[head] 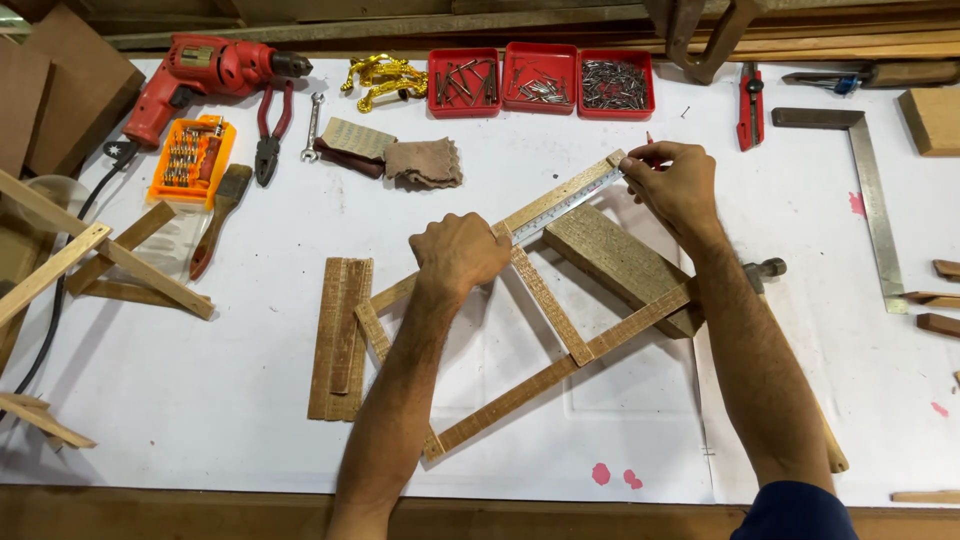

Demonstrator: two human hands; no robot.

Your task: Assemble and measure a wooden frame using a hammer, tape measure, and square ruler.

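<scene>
Two hands are working on a wooden frame (pixel 560 345) lying mid-table on the white table (pixel 200 400), well apart from each other. At the far left, a red drill (pixel 205 72), an orange bit case (pixel 190 158), a brush (pixel 218 215) and pliers (pixel 272 130) are lying. Just left of the frame, flat slats (pixel 340 335) are resting. The left hand (pixel 460 252) is pressing down in a fist on the frame's far rail and the near end of a steel ruler (pixel 570 205). Beyond, three red trays (pixel 541 80) are sitting at the far edge. A wood block (pixel 620 265) is lying in the frame's right part. The right hand (pixel 672 182) is pinching a pencil (pixel 650 140) at the ruler's far end. A steel square (pixel 868 190) is lying at the right.
</scene>
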